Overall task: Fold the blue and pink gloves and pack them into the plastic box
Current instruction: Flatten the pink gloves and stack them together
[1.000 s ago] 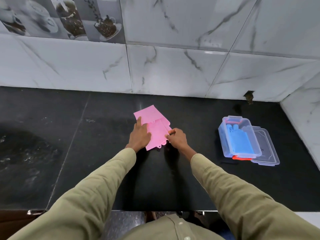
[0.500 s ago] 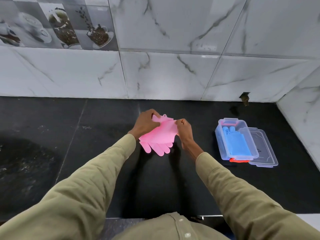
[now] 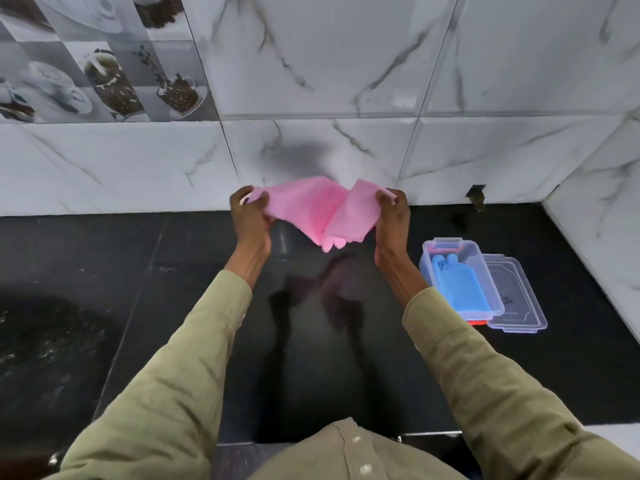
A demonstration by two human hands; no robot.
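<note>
Lower centre of frame: bare black counter [image 3: 311, 358]. Right of centre: plastic box [image 3: 424, 268] stands open on the counter, blue gloves [image 3: 460, 289] already inside; its lid [image 3: 516, 299] lies just beside it. Centre of frame, above the counter: left hand [image 3: 250, 216] and right hand [image 3: 393, 216] each pinch one end of the pink gloves [image 3: 311, 206]. The material sags between the grips, so judge it light, limp, probably rubbery. Grip at the edges; expect folds to spring open.
</note>
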